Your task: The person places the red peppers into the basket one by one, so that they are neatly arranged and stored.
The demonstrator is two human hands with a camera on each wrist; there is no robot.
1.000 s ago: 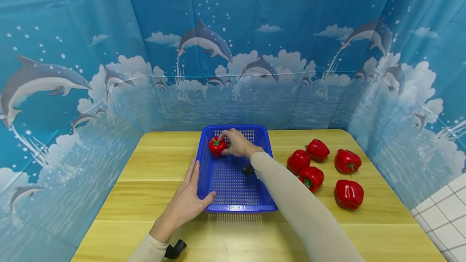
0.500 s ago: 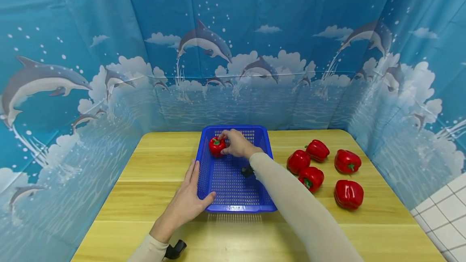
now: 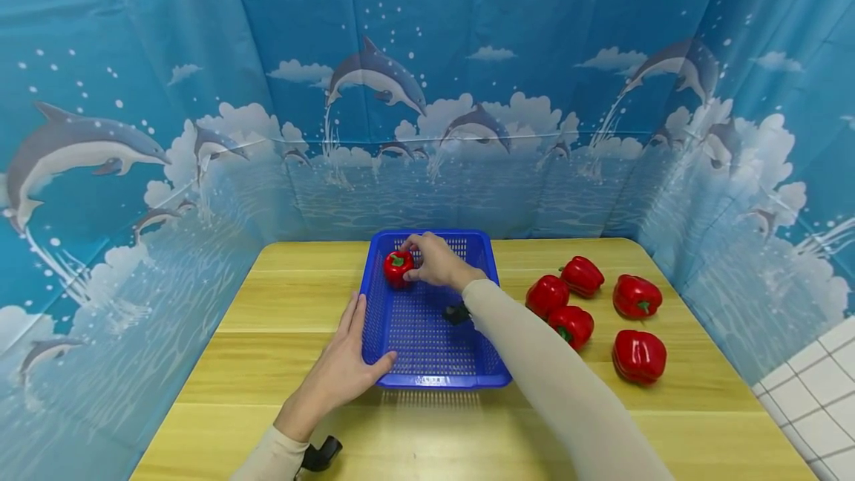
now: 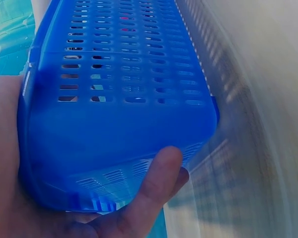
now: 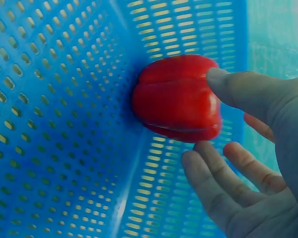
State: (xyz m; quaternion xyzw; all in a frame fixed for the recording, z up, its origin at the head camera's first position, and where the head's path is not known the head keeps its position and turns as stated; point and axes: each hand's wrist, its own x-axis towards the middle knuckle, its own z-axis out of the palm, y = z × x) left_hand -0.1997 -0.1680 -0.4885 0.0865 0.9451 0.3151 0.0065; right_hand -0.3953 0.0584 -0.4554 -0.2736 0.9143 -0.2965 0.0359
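In the head view a red bell pepper rests in the far left of a blue plastic basket. My right hand reaches over it from the right. In the right wrist view the thumb touches the pepper's upper end, while the other fingers are spread beside and below it. My left hand rests along the basket's near left corner with straight fingers, its thumb over the rim. The left wrist view has the basket's slotted outer wall against that hand.
Several more red bell peppers lie on the wooden table right of the basket. A dolphin-printed curtain surrounds the table. White tiles show at the lower right.
The pepper in the basket has turned slightly, so its stem sits a little differently. Both hands and the basket are almost unmoved.
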